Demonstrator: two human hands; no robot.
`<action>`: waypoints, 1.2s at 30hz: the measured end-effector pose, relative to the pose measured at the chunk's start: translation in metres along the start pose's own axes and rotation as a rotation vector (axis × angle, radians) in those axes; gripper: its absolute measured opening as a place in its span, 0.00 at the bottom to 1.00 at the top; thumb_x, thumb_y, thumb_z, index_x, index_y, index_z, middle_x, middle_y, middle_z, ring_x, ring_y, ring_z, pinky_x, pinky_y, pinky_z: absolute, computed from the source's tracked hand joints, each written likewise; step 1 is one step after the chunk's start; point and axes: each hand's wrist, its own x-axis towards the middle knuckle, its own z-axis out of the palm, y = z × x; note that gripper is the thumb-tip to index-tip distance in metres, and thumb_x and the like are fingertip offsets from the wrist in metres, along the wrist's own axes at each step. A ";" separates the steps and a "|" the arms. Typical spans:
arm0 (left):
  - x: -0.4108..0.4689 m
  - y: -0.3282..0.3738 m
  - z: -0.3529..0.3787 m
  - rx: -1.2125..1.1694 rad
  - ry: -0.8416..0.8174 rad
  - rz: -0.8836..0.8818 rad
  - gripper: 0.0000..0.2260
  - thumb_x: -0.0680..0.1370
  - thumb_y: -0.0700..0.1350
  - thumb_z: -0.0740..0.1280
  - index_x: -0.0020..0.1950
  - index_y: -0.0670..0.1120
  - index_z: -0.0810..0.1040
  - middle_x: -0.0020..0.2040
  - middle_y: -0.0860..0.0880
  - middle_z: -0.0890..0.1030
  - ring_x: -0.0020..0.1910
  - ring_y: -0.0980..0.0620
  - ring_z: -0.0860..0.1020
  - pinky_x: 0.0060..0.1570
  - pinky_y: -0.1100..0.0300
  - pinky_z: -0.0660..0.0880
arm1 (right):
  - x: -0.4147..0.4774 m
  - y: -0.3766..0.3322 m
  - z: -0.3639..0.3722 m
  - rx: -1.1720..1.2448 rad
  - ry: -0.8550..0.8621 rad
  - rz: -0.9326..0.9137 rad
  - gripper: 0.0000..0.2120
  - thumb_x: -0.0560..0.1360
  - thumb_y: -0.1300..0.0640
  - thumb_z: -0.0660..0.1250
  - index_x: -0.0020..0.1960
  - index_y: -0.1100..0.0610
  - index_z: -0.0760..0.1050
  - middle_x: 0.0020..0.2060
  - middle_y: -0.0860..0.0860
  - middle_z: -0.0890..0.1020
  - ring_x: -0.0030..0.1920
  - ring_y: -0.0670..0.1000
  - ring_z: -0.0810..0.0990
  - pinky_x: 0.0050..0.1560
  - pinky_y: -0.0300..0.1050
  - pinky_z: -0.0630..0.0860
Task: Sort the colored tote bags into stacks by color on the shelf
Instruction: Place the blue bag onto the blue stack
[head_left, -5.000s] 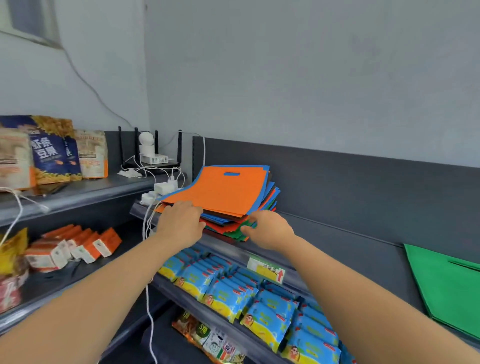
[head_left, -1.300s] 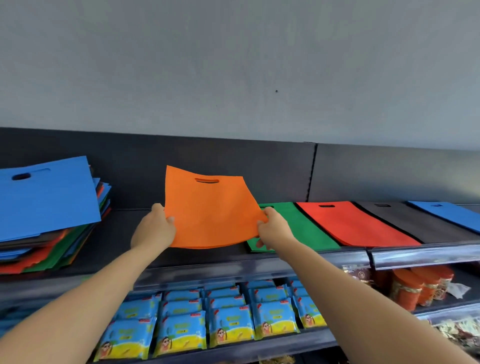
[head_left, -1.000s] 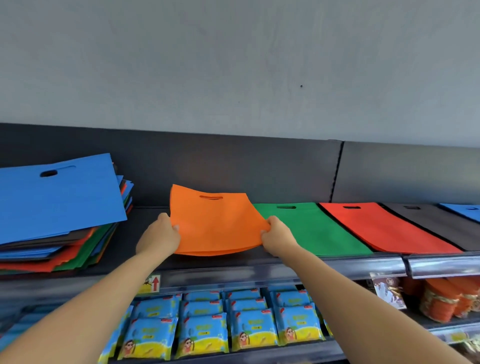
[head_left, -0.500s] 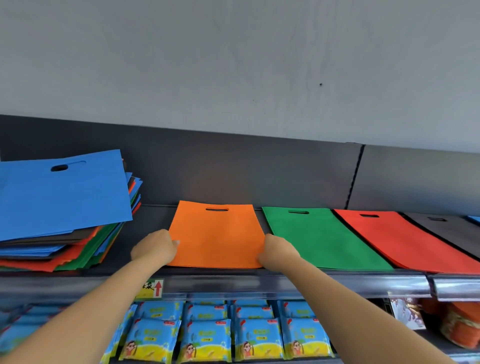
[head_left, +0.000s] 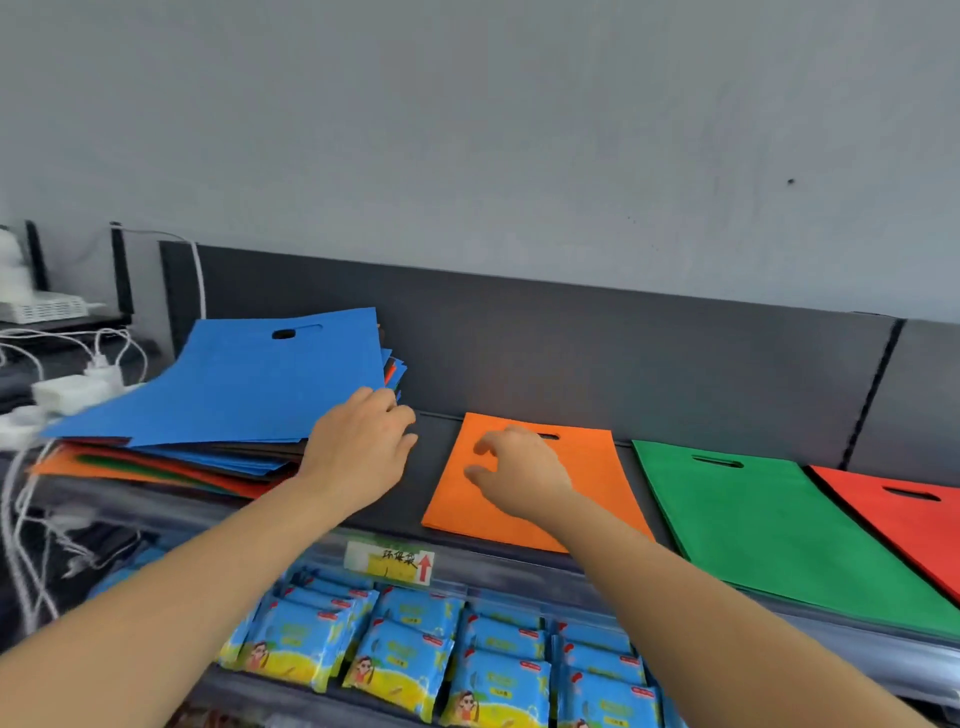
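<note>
On the upper shelf (head_left: 400, 512), in the head view, I take the orange tote bag (head_left: 597, 467) as my reference. It lies flat near the front edge of the shelf, with its handle slot toward the dark back panel (head_left: 571, 353).

My right hand (head_left: 519, 478) is above the left half of this orange bag. Its fingers are loosely bent and a little spread, the thumb apart from the others, and they hold nothing. Whether they touch the fabric I cannot tell.

To the left of the orange bag, with a bare strip of shelf between, stands the mixed stack (head_left: 171, 462) of bags. A blue bag (head_left: 234, 384) is on top, and orange, green, red and dark edges show below. My left hand (head_left: 363, 452) is at the right edge of this stack, its fingers bent down onto it. I cannot tell if they pinch a bag or only rest there.

To the right of the orange bag lies a green bag (head_left: 769, 519), and further right a red bag (head_left: 914, 514), both flat.

Below the orange bag, blue snack packs (head_left: 405, 660) fill the lower shelf. Far to its left are white cables and chargers (head_left: 78, 384).
</note>
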 end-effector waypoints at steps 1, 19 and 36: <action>-0.001 -0.016 -0.006 0.002 0.008 -0.025 0.13 0.80 0.50 0.60 0.59 0.48 0.78 0.54 0.51 0.76 0.55 0.51 0.73 0.43 0.57 0.75 | 0.006 -0.012 0.003 0.025 0.004 -0.045 0.18 0.78 0.47 0.63 0.64 0.54 0.74 0.62 0.53 0.75 0.63 0.54 0.73 0.57 0.49 0.74; -0.032 -0.229 -0.032 -0.089 -0.384 -0.252 0.18 0.79 0.58 0.61 0.66 0.53 0.76 0.65 0.57 0.76 0.64 0.55 0.73 0.63 0.58 0.70 | 0.085 -0.142 0.041 0.259 0.120 -0.269 0.11 0.79 0.56 0.63 0.55 0.56 0.82 0.53 0.48 0.84 0.52 0.50 0.81 0.54 0.45 0.78; -0.031 -0.267 -0.022 0.003 -0.398 -0.122 0.16 0.81 0.57 0.55 0.60 0.55 0.78 0.56 0.56 0.80 0.54 0.54 0.77 0.55 0.57 0.73 | 0.106 -0.172 0.060 -0.206 0.107 -0.399 0.15 0.83 0.50 0.51 0.42 0.57 0.64 0.33 0.52 0.71 0.37 0.58 0.74 0.36 0.48 0.70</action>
